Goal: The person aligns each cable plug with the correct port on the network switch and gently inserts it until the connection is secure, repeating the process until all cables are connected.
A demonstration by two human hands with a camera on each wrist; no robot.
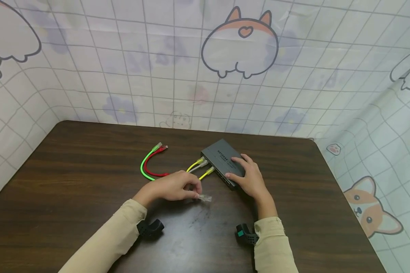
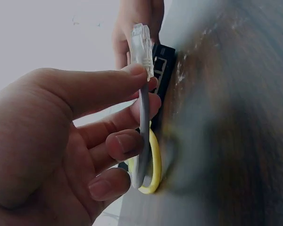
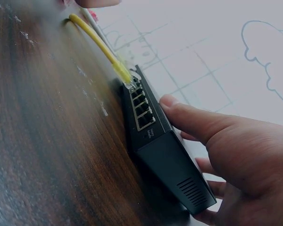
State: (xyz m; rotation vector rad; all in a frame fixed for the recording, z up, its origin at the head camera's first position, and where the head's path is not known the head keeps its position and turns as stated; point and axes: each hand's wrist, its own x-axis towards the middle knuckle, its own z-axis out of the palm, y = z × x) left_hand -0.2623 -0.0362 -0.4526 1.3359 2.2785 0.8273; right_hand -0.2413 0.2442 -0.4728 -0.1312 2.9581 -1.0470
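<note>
head view, part-hidden | green cable (image 1: 141, 165): behind left grip (image 1: 174, 186) | switch (image 1: 220, 161): under right grip (image 1: 251, 178)

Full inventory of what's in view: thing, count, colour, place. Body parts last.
Table: 1, dark brown, under everything
Network switch: 1, dark grey, on table
Yellow plugs: 2, yellow, in switch ports; cable count unclear
Pale plug: 1, whitish-grey, between the yellow plugs
Clear plug: 1, transparent, nearer the camera than switch
Grey cable: 1, grey, running from clear plug
Green cable: 1, bright green, left of switch
Red cable: 1, red, beside green cable
Backdrop: at least 1, white, gridded, behind table
Wrist devices: 2, black, at the wrists
Sleeves: 2, beige, on forearms
Left hand: 1, bare, pinching clear plug
Right hand: 1, bare, holding switch
</note>
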